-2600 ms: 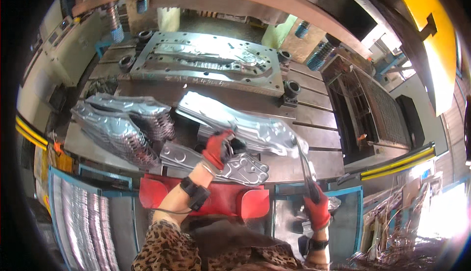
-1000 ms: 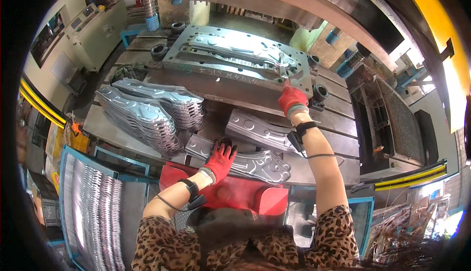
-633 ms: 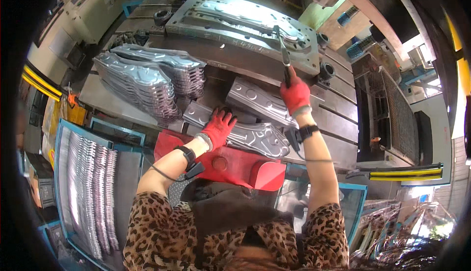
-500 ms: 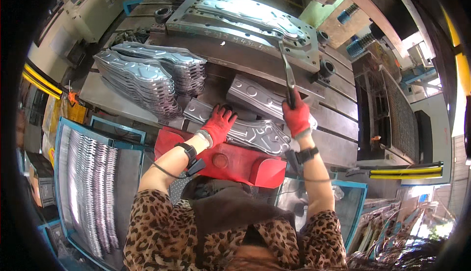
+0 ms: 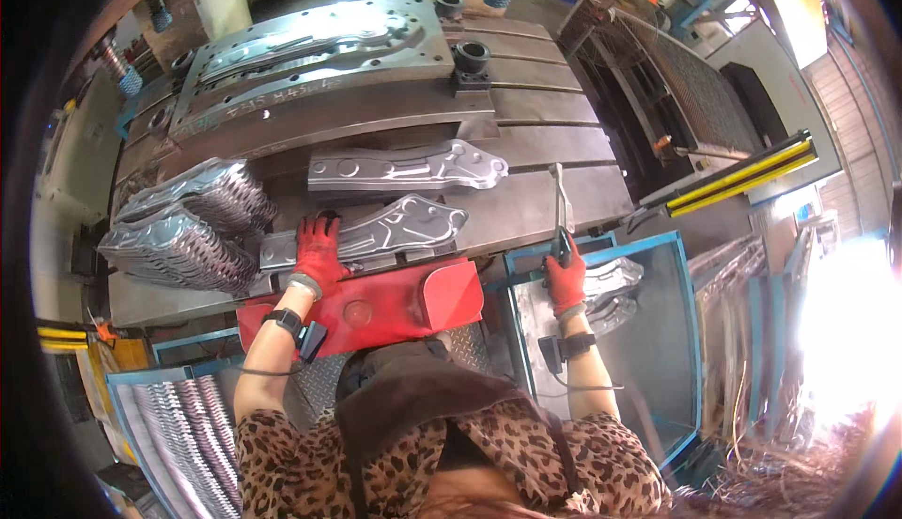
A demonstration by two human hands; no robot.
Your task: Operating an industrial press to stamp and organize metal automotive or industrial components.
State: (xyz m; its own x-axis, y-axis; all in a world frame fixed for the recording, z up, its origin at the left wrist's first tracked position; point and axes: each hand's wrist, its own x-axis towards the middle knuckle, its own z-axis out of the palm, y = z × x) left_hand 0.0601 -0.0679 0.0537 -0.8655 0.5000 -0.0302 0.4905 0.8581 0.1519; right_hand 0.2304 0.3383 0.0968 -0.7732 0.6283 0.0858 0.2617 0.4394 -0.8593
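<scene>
My left hand (image 5: 320, 254), in a red glove, lies across the left end of a stamped metal part (image 5: 399, 226). Its fingers stretch over the panel, with the thumb out to the right. My right hand (image 5: 566, 282), also red-gloved, is closed round the dark handle of a slim metal hand tool (image 5: 561, 198). That tool points away from me, beyond the right end of the parts. Farther back lies a second stamped part (image 5: 404, 170), touched by neither hand. Left of my left hand stand two stacks of similar stamped parts (image 5: 178, 242).
A die block (image 5: 310, 82) with a shiny shaped top occupies the back of the slotted press bed (image 5: 550, 101). A red cover (image 5: 390, 298) hangs along the near edge. Blue-framed bins (image 5: 697, 326) flank me; the left one holds rows of parts (image 5: 183, 425). Yellow-striped bars (image 5: 742, 176) stand right.
My view has turned to the right. My right hand has swung the tool away from the die, right and toward me, over the right bin's edge. My left hand stays on the near part.
</scene>
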